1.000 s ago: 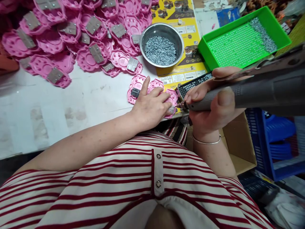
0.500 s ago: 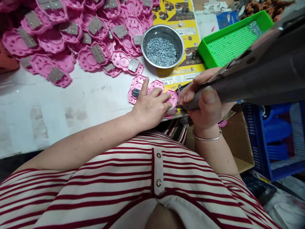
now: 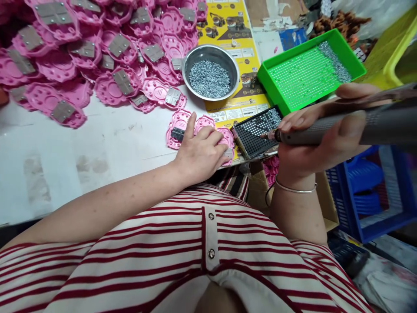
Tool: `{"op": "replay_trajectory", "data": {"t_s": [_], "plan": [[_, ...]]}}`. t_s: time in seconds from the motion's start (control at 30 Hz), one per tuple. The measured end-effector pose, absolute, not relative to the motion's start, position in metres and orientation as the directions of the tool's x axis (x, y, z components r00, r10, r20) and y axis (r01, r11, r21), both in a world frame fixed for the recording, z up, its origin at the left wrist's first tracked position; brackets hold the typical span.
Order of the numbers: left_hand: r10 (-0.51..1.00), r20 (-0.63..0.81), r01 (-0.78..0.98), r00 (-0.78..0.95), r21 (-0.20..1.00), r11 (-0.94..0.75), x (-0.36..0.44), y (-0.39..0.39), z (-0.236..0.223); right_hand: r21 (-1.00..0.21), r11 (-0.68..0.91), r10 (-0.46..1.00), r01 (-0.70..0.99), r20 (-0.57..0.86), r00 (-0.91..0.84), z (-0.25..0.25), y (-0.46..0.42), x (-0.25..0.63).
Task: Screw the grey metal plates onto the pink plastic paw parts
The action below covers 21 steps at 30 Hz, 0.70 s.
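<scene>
My left hand [image 3: 199,152] rests palm down with its fingers spread over a short row of pink plastic shells [image 3: 177,119] at the table edge. A dark plate [image 3: 177,134] lies on the leftmost shell; a light grey one on the rightmost is partly hidden by my fingers. My right hand [image 3: 298,158] is wrapped around a grey electric screwdriver [image 3: 329,127], held nearly level. Its tip points left over a black perforated tray [image 3: 249,147] with small screws in its holes, right beside the shells. Whether the tip touches a screw I cannot tell.
A steel bowl of screws [image 3: 210,80] stands behind the shells. Right of it is a green tray [image 3: 276,89] with screws at its far end. Many pink shells with metal plates [image 3: 122,82] are piled at the left. A blue crate [image 3: 368,230] stands low at the right.
My right hand has moved the screwdriver right, away from the rightmost shell, to over the black tray, now uncovered. My left hand stays on the shells. The view has shifted slightly.
</scene>
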State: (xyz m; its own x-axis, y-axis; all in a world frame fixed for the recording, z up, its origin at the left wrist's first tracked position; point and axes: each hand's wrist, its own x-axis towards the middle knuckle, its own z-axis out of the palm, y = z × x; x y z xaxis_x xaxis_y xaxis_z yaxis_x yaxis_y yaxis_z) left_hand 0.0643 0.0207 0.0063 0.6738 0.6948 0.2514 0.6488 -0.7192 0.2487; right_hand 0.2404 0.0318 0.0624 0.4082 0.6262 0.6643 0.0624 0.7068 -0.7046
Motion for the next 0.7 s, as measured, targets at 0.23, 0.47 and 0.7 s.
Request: {"op": "replay_trajectory", "data": {"t_s": [0.23,0.47,0.7], "plan": [[0.677,0.275,0.634,0.683,0.238,-0.736,0.065,0.02,0.001,-0.686,0.724,0.594,0.076,0.675,0.438,0.039,0.047,0.25],[0.671,0.303,0.636,0.676,0.22,-0.74,0.065,0.02,-0.001,-0.672,0.736,0.605,0.089,0.71,0.361,0.028,0.055,0.259],[0.672,0.305,0.635,0.675,0.224,-0.739,0.065,0.021,-0.002,-0.682,0.713,0.584,0.162,0.705,0.403,0.028,0.051,0.252]]}}
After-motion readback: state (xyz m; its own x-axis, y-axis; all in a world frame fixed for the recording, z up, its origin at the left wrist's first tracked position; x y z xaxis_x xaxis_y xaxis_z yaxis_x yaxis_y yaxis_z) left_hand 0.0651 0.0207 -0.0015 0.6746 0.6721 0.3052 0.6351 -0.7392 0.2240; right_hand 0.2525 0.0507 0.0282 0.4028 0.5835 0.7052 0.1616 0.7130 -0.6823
